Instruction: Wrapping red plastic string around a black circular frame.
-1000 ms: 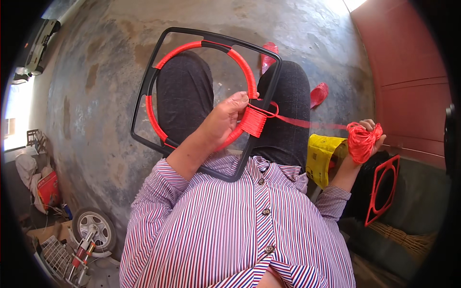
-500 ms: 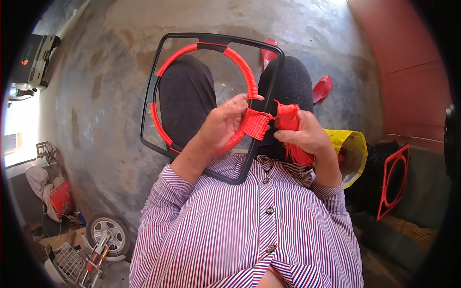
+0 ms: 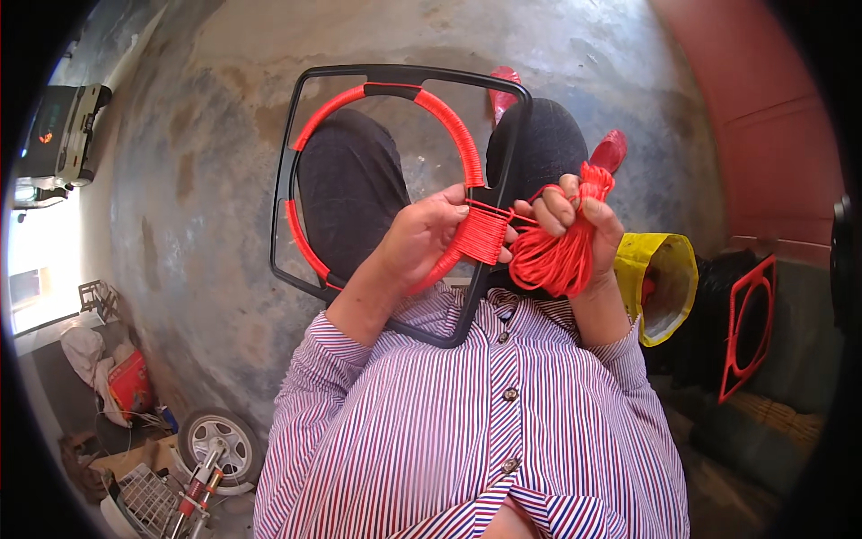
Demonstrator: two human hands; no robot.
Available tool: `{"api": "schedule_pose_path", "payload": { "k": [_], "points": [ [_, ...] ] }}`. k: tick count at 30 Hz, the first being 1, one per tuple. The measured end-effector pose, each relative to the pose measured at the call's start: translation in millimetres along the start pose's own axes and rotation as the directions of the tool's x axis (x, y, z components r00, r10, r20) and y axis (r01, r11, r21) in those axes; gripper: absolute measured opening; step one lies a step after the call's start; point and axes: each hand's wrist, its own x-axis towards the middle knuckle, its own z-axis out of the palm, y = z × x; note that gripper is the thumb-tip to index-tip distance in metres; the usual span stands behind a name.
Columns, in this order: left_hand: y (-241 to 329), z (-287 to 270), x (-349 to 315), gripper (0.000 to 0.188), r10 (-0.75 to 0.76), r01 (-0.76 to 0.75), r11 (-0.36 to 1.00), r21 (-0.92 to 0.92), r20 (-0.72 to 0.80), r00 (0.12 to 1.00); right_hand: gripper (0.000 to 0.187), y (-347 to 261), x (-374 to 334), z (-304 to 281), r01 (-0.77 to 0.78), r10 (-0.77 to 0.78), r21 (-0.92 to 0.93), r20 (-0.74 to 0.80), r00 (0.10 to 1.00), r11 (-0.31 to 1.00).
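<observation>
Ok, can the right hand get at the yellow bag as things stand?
Probably yes: the yellow bag sits open close beside the right hand, with nothing visible across its mouth, though that hand holds the red cord bundle.

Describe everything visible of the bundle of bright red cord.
The bundle of bright red cord is made of thin, glossy, plastic-looking strands, gathered into many loops. The right hand grips its narrower upper part; a short tuft sticks up above, and fuller loops hang loose toward the lower left. A strand runs left to the tight red wrapping on the black rectangular frame.
</observation>
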Motion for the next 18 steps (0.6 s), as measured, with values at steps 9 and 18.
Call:
{"api": "schedule_pose_path", "payload": {
  "k": [9,18],
  "points": [
    [-1.0,4.6,4.0,0.044,-0.013,0.011,1.0,-0.014,-0.15,0.989,0.008,-8.3,-4.5,-9.0,0.029,-0.038,-0.096,-0.085,0.996,0.995],
    [-1.5,1.2,5.5,0.045,-0.059,0.057,0.998,-0.014,-0.153,0.986,0.007,-6.8,-16.0,4.4,0.0,-0.109,-0.445,-0.221,0.969,0.896]
  ]
}}
